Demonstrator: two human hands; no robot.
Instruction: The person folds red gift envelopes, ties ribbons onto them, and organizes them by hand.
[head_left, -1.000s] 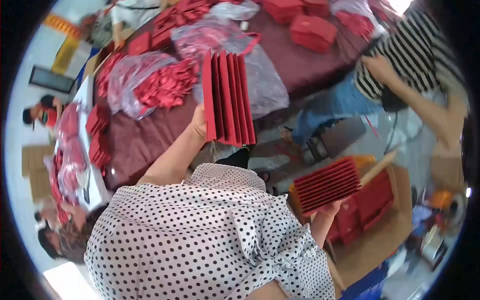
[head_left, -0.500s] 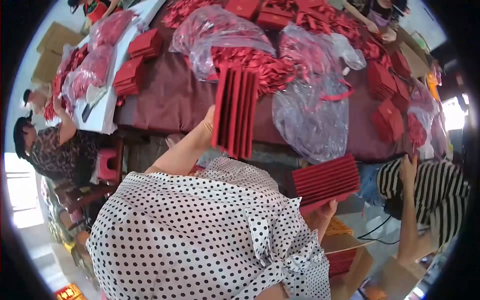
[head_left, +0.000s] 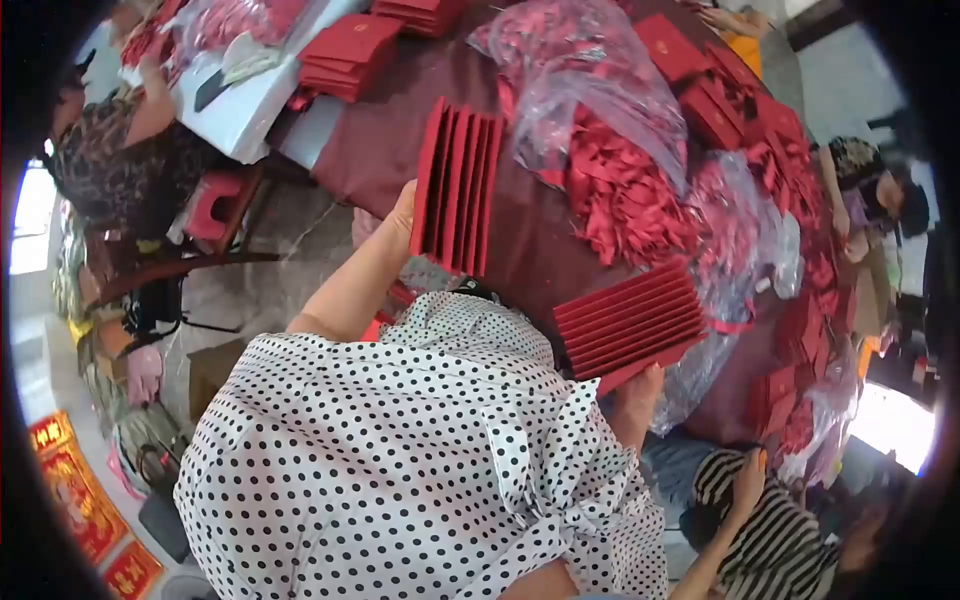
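Observation:
My left hand [head_left: 404, 210] grips a stack of flat red card pieces [head_left: 456, 190] by its left side, holding it upright with gaps fanned between the layers. Most of those fingers are hidden behind the stack. Lower and to the right, my right hand [head_left: 640, 390] supports a second red card stack [head_left: 632, 322] from below, its many edges facing up in close rows. The two stacks are apart, both held in the air in front of my body at the table's near edge.
Across the dark red tablecloth [head_left: 400, 130] lie plastic bags [head_left: 590, 80], a heap of red ribbons [head_left: 625, 200] and red stacks [head_left: 350, 55]. A person in leopard print sits at the left, near a pink stool [head_left: 207, 208]. Someone in black-and-white stripes [head_left: 770, 520] is close on my right.
My view has turned left, so the table and its bags appear swung right and tilted. Both hands keep their red stacks; the right-hand one appears slightly higher and further left in the picture.

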